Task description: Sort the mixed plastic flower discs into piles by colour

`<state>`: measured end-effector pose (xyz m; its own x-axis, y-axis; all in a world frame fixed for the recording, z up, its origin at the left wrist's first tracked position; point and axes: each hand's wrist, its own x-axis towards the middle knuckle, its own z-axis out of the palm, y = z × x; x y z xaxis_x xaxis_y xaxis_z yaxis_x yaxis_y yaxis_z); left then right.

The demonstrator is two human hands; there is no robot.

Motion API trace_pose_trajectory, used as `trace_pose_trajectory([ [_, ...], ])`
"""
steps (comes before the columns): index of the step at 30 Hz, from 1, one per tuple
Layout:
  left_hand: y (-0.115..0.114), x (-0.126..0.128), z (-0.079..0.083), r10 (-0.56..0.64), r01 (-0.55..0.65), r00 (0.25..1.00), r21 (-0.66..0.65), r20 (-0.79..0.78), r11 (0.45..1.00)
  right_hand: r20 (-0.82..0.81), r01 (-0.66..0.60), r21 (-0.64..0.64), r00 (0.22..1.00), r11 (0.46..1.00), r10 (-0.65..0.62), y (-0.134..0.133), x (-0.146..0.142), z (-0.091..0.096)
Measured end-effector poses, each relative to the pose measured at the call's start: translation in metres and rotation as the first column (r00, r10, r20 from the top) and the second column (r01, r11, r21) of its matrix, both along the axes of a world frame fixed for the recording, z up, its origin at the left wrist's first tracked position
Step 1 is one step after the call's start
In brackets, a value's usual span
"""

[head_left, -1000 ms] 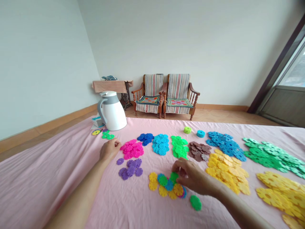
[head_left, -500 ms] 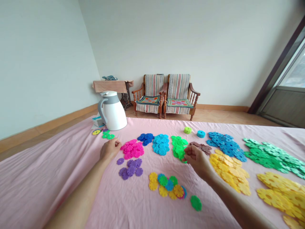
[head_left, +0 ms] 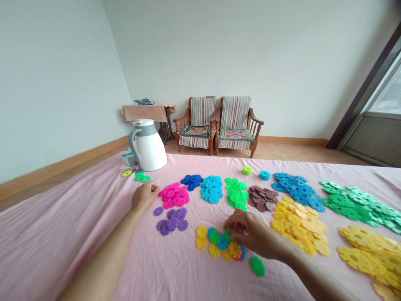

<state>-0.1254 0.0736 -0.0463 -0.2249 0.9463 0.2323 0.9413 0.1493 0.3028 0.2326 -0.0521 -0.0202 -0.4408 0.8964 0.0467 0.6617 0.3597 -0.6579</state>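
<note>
My right hand (head_left: 252,234) rests over the right side of a small mixed cluster of plastic snowflake discs (head_left: 219,244), yellow, green and blue; its fingers curl onto a green disc (head_left: 228,235) there. My left hand (head_left: 144,196) lies loosely curled on the pink cloth (head_left: 78,234), just left of the magenta disc pile (head_left: 173,195), with nothing visible in it. A purple pile (head_left: 171,221) lies between my arms. A lone green disc (head_left: 257,265) sits near my right wrist.
Sorted piles run across the cloth: dark blue (head_left: 191,181), light blue (head_left: 211,189), bright green (head_left: 236,193), brown (head_left: 262,197), blue (head_left: 297,190), yellow (head_left: 299,225), green (head_left: 360,205), yellow (head_left: 372,255). A white jug (head_left: 147,145) stands far left. Two wooden armchairs (head_left: 219,125) stand beyond.
My right hand went from the mixed cluster up to the bright green pile and has come back down to the cluster. My left hand has stayed still.
</note>
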Motion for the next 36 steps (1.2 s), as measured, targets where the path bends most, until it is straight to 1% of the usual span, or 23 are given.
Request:
trace_pose_trajectory([
  [7,-0.001,0.001,0.001,0.005,-0.005,1.0,-0.002,0.002,1.0,0.034,-0.04,-0.039,0.999,0.998,0.041,-0.004,0.0,0.008],
  [10,-0.001,0.001,0.001,0.005,-0.005,1.0,-0.001,0.002,1.0,0.012,-0.009,-0.057,1.0,0.998,0.01,-0.004,0.0,0.007],
  [13,-0.001,0.001,0.001,0.005,-0.005,1.0,0.001,0.003,1.0,-0.027,0.031,-0.09,0.999,0.995,-0.033,0.0,0.002,0.002],
  [15,-0.001,0.001,0.001,0.003,-0.003,1.0,0.003,0.002,1.0,-0.059,0.112,-0.037,0.992,0.993,-0.114,0.006,0.005,-0.004],
  [16,-0.001,0.001,0.001,0.003,-0.003,1.0,0.003,0.003,1.0,-0.087,0.178,0.0,0.98,0.984,-0.177,0.01,0.007,-0.008],
  [18,-0.001,0.001,0.001,0.003,-0.003,1.0,0.003,0.004,1.0,-0.188,0.316,0.04,0.934,0.948,-0.304,0.02,0.012,-0.016],
  [20,0.0,0.0,0.001,0.003,-0.003,1.0,0.002,0.005,1.0,-0.303,0.408,0.024,0.873,0.913,-0.382,0.03,0.019,-0.023],
  [22,0.0,-0.001,0.0,0.0,0.0,1.0,0.002,0.007,1.0,-0.365,0.439,0.007,0.838,0.899,-0.406,0.036,0.025,-0.025],
  [23,0.0,-0.001,0.0,-0.001,0.001,1.0,0.002,0.007,1.0,-0.353,0.429,0.001,0.845,0.903,-0.401,0.036,0.028,-0.023],
  [25,0.0,-0.001,0.0,-0.001,0.001,1.0,0.003,0.007,1.0,-0.256,0.353,-0.019,0.903,0.936,-0.345,0.032,0.032,-0.015],
  [27,0.0,-0.001,-0.001,0.002,-0.002,1.0,0.004,0.006,1.0,-0.096,0.196,-0.059,0.975,0.979,-0.201,0.022,0.035,-0.002],
  [28,0.0,-0.001,-0.001,0.003,-0.003,1.0,0.004,0.006,1.0,-0.014,0.108,-0.086,0.994,0.99,-0.109,0.015,0.036,0.005],
  [30,0.0,-0.001,-0.001,0.005,-0.005,1.0,0.002,0.007,1.0,0.127,-0.022,-0.15,0.991,0.988,0.042,0.002,0.037,0.018],
  [31,0.0,-0.001,-0.001,0.006,-0.006,1.0,0.001,0.008,1.0,0.188,-0.053,-0.179,0.978,0.982,0.087,-0.004,0.037,0.022],
  [33,0.0,-0.001,-0.001,0.007,-0.007,1.0,0.0,0.009,1.0,0.285,-0.066,-0.217,0.95,0.974,0.127,-0.013,0.037,0.027],
  [36,0.0,0.0,0.0,0.009,-0.009,1.0,-0.003,0.009,1.0,0.347,-0.076,-0.211,0.926,0.974,0.148,-0.019,0.034,0.025],
])
